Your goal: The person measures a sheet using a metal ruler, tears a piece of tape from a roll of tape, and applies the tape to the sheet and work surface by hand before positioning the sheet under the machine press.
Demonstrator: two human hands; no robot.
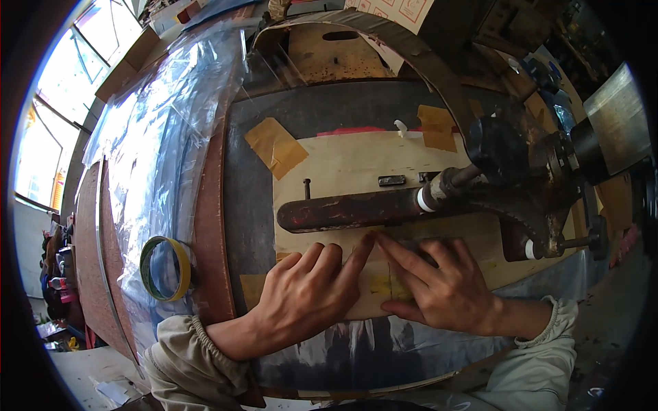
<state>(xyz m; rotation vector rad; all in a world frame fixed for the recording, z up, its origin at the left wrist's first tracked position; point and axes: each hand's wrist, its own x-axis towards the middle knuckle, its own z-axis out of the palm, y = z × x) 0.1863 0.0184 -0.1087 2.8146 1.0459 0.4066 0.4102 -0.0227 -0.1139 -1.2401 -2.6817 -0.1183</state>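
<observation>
My left hand [301, 288] rests on the pale board [329, 157], its index finger stretched forward and the other fingers curled. Close beside it, my right hand [445, 288] lies on the same board with its index finger reaching to the left fingertip. Both fingertips meet just below the dark metal arm [343, 214] of a machine. Whatever lies under the fingertips is too small or hidden to make out. Beyond the arm are a small black block [391, 181] and an upright pin [307, 188].
Brown tape pieces [277, 148] hold the board's corners. A yellow tape roll [165, 268] stands on plastic sheeting [164, 137] at the left. The machine's black knob [498, 151] and metal cylinder [617, 123] are at the right. A curved strap [411, 51] arches behind.
</observation>
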